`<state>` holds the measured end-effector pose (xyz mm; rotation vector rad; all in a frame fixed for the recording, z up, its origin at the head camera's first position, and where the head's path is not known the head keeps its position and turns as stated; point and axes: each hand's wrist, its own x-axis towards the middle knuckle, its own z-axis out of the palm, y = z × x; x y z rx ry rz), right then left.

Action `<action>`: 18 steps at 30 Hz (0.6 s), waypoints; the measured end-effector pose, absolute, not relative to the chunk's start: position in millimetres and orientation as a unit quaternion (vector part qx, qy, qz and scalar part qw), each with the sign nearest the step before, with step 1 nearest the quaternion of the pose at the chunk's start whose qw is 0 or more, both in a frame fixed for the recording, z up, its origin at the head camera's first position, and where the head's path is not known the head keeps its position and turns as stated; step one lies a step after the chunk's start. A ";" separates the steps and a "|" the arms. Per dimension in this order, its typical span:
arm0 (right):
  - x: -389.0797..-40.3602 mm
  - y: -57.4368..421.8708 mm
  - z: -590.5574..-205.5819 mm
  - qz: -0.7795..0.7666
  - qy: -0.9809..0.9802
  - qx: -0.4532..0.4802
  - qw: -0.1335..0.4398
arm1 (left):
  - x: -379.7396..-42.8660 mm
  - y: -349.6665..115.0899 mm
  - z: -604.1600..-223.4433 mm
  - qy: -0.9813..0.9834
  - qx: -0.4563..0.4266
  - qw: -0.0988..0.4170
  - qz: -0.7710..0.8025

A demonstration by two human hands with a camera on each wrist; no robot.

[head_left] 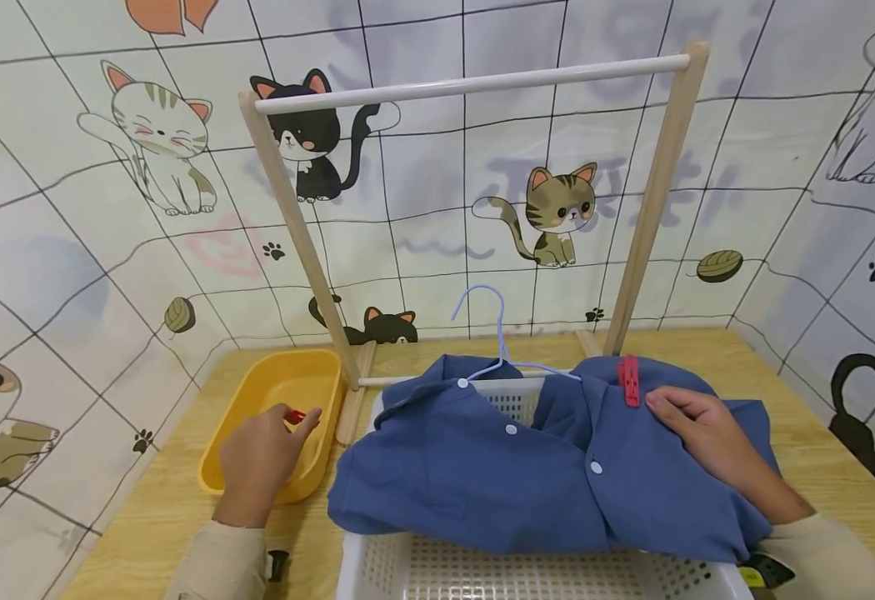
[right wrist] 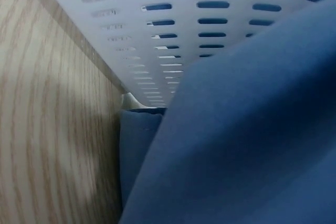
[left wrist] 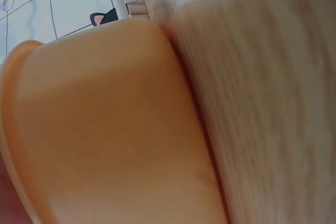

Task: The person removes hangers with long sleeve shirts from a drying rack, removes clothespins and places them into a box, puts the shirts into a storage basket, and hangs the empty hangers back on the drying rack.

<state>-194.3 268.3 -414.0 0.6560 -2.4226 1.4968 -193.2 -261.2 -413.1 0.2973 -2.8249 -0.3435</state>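
Above the yellow basin [head_left: 287, 360], my left hand [head_left: 261, 454] pinches a red clothespin [head_left: 297, 416] between thumb and fingers. A blue shirt [head_left: 482, 483] with white buttons lies draped over a white basket [head_left: 527, 575]. Inside its collar sits a light-blue hanger [head_left: 501, 325], hook upward. Another red clothespin [head_left: 630, 382] is clipped on the shirt's right shoulder. Just beside that clip, my right hand [head_left: 715, 437] grips the shoulder cloth, thumb uppermost. The left wrist view shows the basin's outer side [left wrist: 115, 119]; in the right wrist view, blue cloth [right wrist: 236, 129] hangs against the basket wall [right wrist: 184, 30].
Behind the basket stands a wooden rack [head_left: 653, 200] with a white top rail [head_left: 475, 84]. Its left foot is beside the basin. A small black object [head_left: 277, 566] lies by my left sleeve, and a black-and-yellow one [head_left: 767, 572] by my right sleeve. Cat-print walls enclose the wooden table [head_left: 145, 533].
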 end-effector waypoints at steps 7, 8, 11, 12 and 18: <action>-194.6 267.6 -411.0 0.505 -0.827 0.221 0.111 | -195.5 -269.1 -421.3 -0.986 0.095 0.062 -0.121; -194.4 267.7 -411.4 0.506 -0.827 0.219 0.109 | -195.7 -270.1 -422.3 -0.987 0.092 0.050 -0.121; -193.5 268.6 -414.1 0.512 -0.824 0.222 0.100 | -196.2 -272.9 -425.7 -0.989 0.079 0.030 -0.121; -193.2 268.7 -414.5 0.515 -0.822 0.224 0.098 | -196.6 -273.5 -426.7 -0.989 0.075 0.027 -0.124; -193.8 269.0 -415.5 0.518 -0.818 0.229 0.103 | -197.8 -274.2 -430.1 -0.989 0.063 0.040 -0.125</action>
